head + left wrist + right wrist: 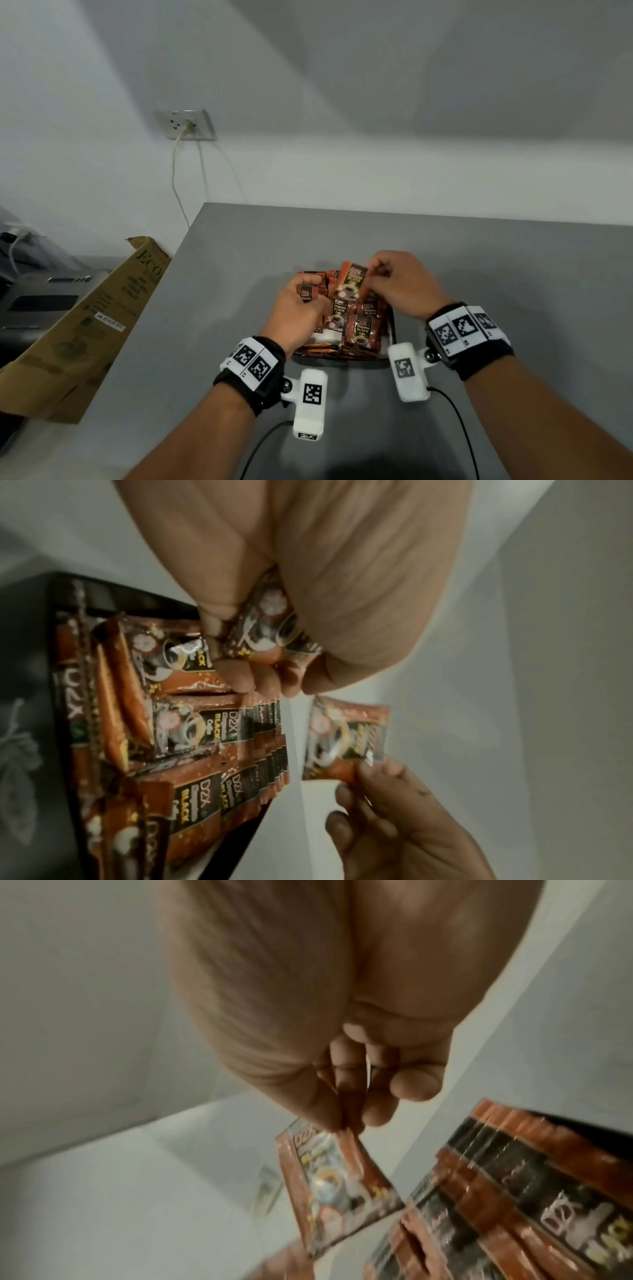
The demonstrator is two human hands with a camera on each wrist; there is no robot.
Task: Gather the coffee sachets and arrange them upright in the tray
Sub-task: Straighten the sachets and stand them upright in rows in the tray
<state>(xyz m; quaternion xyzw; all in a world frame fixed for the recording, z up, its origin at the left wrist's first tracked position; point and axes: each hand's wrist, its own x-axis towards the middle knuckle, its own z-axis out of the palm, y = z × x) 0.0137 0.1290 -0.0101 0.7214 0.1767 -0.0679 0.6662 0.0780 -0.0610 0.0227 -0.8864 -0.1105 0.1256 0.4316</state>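
Above the tray (391, 325), one sachet (352, 279) pinched in right hand (400, 284), another (306, 294) in left hand (296, 313).

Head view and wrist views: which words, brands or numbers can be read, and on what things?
"D2X" and "BLACK": brown-orange foil coffee sachets in the black tray.
"ECO": brown cardboard box; its smaller print and white sticker are too blurred.
Square black-and-white code markers: white wristbands; no words.

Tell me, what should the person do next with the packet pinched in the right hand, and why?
Probably lower it on end into the tray. The right hand pinches one sachet above the packed sachets, while the left hand grips another sachet in the tray, so the lifted one is not yet placed.
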